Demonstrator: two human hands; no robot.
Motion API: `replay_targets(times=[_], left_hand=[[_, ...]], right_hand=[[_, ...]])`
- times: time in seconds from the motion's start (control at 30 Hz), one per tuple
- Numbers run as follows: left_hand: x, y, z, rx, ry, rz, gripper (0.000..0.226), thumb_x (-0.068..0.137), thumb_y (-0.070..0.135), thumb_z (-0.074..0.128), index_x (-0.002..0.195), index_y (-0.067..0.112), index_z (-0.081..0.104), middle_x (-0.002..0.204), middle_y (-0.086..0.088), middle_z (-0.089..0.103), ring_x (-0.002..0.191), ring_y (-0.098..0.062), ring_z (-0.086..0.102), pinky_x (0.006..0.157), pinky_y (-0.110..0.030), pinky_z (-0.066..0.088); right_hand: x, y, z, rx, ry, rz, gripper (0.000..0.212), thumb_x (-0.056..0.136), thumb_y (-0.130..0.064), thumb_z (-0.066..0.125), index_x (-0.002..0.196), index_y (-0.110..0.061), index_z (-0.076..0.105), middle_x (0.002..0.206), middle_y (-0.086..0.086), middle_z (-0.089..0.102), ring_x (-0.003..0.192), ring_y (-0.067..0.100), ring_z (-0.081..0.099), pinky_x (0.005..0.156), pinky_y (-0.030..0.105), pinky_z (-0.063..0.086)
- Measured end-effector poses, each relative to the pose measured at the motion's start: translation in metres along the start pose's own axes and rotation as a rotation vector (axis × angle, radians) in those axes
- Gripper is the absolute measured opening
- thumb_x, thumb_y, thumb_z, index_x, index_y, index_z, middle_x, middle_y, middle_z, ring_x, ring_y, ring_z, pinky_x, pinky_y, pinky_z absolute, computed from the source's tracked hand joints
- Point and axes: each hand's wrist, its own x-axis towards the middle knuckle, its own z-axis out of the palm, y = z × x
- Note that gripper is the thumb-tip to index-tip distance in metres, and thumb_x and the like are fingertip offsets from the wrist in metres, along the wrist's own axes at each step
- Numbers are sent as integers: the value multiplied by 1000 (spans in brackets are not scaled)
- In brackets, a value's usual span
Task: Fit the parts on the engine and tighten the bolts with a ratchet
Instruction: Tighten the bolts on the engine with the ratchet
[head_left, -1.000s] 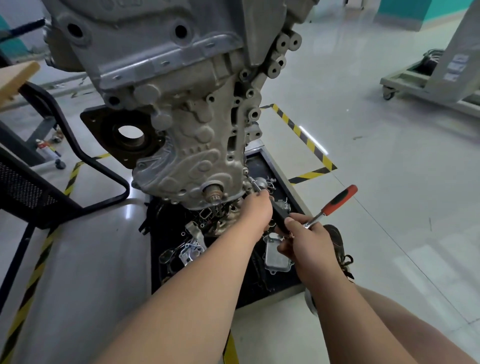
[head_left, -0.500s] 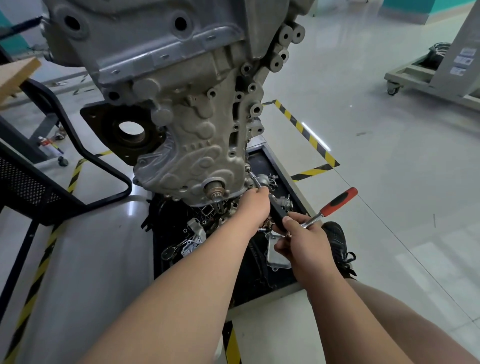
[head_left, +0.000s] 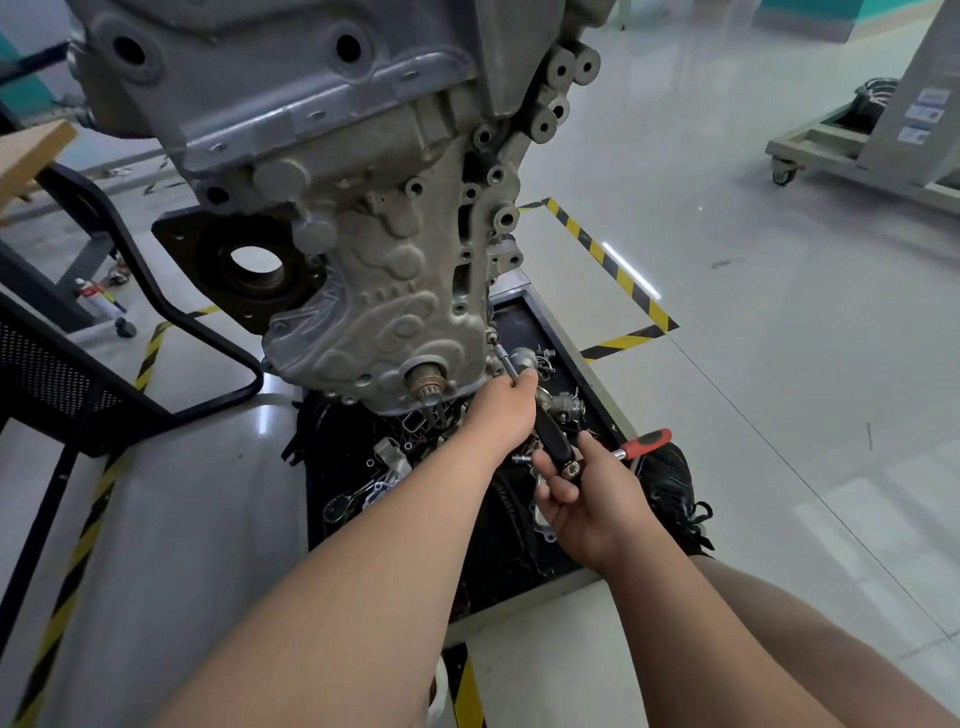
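Observation:
The grey engine (head_left: 363, 218) hangs on its stand and fills the upper middle of the head view. A thin steel driver shaft (head_left: 503, 357) runs from a bolt at the lower right edge of the engine's front cover (head_left: 395, 322) down to a black handle (head_left: 551, 436). My left hand (head_left: 506, 410) pinches the shaft just below the cover. My right hand (head_left: 587, 499) curls round the end of the black handle. A red-handled ratchet (head_left: 647, 442) sticks out to the right from behind my right hand.
A black tray (head_left: 524, 312) of loose metal parts lies on the floor under the engine. A black mesh cart (head_left: 62, 384) stands at the left, a wheeled platform (head_left: 810, 156) at the upper right. Yellow-black tape (head_left: 613, 265) marks the floor. My black shoe (head_left: 670, 488) stands beside the tray.
My right hand has turned on the black handle, and the ratchet's red handle has swung lower and closer to it. My left hand stays on the shaft.

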Motion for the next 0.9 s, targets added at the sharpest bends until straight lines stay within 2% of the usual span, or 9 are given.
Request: replay_targets(times=[0.13,0.23,0.33,0.43,0.53,0.6,0.67,0.8,0.9], left_hand=[[-1,-5,2,107,-82,1,48,98,54,31,78,18,56,82,-3,60,72,-19,55,69,-33,44],[-2,-5,3,124,-70,8,44,100,51,30,88,17,56,80,0,55,71,-18,52,72,-33,46],[-4,-3,0,126,-65,8,46,100,48,31,95,13,60,86,-5,57,75,-22,54,73,-34,46],[-4,-2,-2,130,-68,7,47,99,49,34,93,12,62,82,-4,57,80,-25,57,73,-34,46],[-7,-2,-3,111,-79,4,46,98,51,37,87,14,62,84,-5,61,73,-20,56,69,-32,45],[-8,-3,-3,100,-89,-5,48,97,51,39,97,10,63,98,-12,65,84,-27,60,73,-34,46],[-9,-4,-3,91,-93,-17,44,97,50,41,92,11,59,104,-15,65,96,-33,62,73,-34,45],[-10,-5,-6,92,-101,-35,40,96,51,44,73,18,49,76,-1,55,83,-29,58,70,-31,41],[-10,-5,-6,97,-101,-50,39,95,52,44,75,19,50,75,1,53,81,-27,56,71,-32,42]], right_hand=[[6,4,-4,-260,32,-195,20,103,-29,44,105,-12,54,66,10,65,36,9,43,47,26,51],[5,14,-10,-822,149,-616,14,100,-28,49,113,-25,50,75,0,66,59,9,61,58,31,52],[3,25,-12,-1071,118,-727,20,100,-32,47,117,-39,39,80,-13,61,73,0,58,61,23,44],[2,25,-6,-857,163,-653,15,102,-34,42,113,-25,46,86,0,66,72,15,62,67,38,54],[2,19,-1,-591,140,-483,20,103,-35,39,104,-21,52,82,8,66,60,17,60,48,26,52],[2,18,0,-423,79,-360,29,104,-35,38,109,-12,55,74,10,61,45,13,51,48,27,50],[0,19,2,-312,37,-286,32,105,-33,38,108,-8,56,67,9,56,34,10,39,49,28,52],[-4,18,5,-184,-4,-199,30,106,-32,38,98,-8,54,58,7,53,31,10,27,46,26,52],[-5,17,5,-136,-29,-142,30,105,-33,38,100,-8,55,56,7,54,30,10,25,47,26,52]])
